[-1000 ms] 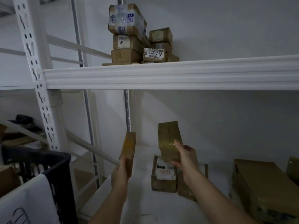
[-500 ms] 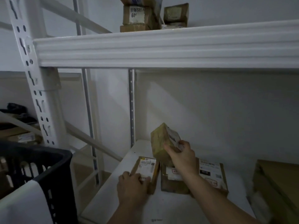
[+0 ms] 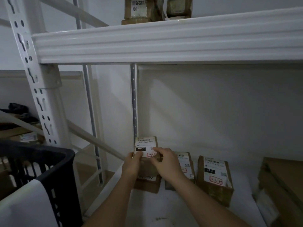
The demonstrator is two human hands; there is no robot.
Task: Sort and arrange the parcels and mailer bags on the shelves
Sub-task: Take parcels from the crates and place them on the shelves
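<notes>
A small brown parcel [image 3: 145,145] with a white label marked 060 sits on top of another flat brown parcel [image 3: 147,185] at the left end of the lower white shelf [image 3: 164,215]. My left hand [image 3: 133,163] grips its left side, and my right hand [image 3: 165,161] holds its front right edge with fingers over the label. To the right lie a labelled parcel [image 3: 186,163], partly hidden by my right hand, and a parcel marked 010 [image 3: 214,176].
A black crate [image 3: 49,169] with a white sheet stands at lower left. Larger brown boxes [image 3: 282,185] fill the shelf's right end. Stacked parcels [image 3: 139,10] sit on the upper shelf [image 3: 164,41]. A white upright post [image 3: 32,76] stands on the left.
My right hand brought its parcel down onto the parcel that my left hand laid flat. Now both hands hold the upper parcel, label facing up.
</notes>
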